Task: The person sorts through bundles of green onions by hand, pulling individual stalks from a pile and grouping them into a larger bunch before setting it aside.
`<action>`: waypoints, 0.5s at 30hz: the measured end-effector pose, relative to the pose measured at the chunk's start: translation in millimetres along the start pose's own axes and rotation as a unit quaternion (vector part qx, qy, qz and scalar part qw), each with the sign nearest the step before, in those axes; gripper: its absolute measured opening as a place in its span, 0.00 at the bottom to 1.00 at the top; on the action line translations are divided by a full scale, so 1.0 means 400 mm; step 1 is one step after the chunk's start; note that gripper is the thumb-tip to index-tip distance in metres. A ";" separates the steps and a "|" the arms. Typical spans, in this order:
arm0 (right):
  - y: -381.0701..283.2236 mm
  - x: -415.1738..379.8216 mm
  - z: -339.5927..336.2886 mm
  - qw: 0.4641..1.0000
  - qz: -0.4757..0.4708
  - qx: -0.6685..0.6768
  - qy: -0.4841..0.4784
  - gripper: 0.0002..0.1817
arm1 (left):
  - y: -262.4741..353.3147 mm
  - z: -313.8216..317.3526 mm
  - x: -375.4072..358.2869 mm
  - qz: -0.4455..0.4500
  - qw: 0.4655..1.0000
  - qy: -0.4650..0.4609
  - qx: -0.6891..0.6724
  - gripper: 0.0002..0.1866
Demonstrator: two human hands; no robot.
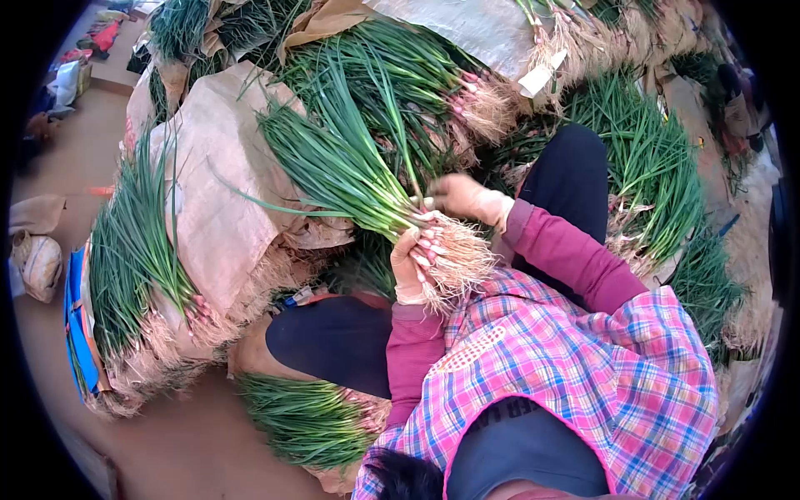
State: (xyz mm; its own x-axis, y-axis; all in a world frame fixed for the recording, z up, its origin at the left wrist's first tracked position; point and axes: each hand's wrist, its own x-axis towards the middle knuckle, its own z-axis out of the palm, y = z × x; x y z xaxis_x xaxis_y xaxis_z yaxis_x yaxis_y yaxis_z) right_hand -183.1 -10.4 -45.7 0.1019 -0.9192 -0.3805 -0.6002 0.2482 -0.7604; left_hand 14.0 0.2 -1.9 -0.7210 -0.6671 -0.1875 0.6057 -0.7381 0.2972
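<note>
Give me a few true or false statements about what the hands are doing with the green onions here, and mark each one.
1. Both hands grip one bunch of green onions near its roots. True: left hand, right hand.
2. The held bunch has its roots cut off. False: pale, stringy roots hang from it.
3. More bundles lie wrapped in brown paper. True.
4. The sleeves are bright yellow. False: they are magenta.
</note>
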 end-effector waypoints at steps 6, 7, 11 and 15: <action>-0.013 0.068 -0.375 0.853 0.124 -0.267 0.432 0.10 | -0.011 0.101 -0.002 0.145 0.988 -0.050 -0.015 0.38; -0.010 0.059 -0.378 0.852 0.126 -0.266 0.434 0.10 | -0.013 0.096 0.000 0.155 0.984 -0.067 -0.047 0.39; -0.036 0.044 -0.358 0.947 0.022 0.216 0.236 0.09 | 0.000 0.106 0.001 0.156 0.987 -0.001 0.046 0.39; -0.040 -0.059 -0.182 0.852 -0.030 0.522 0.007 0.09 | 0.013 0.048 0.016 0.017 0.997 0.019 0.078 0.30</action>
State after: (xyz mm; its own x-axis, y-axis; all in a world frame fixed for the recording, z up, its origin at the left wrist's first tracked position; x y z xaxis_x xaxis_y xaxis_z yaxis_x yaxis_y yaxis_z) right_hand -233.7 -14.7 13.7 0.0943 -0.9412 -0.3244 0.4396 0.3317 -0.8347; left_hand 6.3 -5.9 16.5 -0.6861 -0.6967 -0.2094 0.5670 -0.6925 0.4460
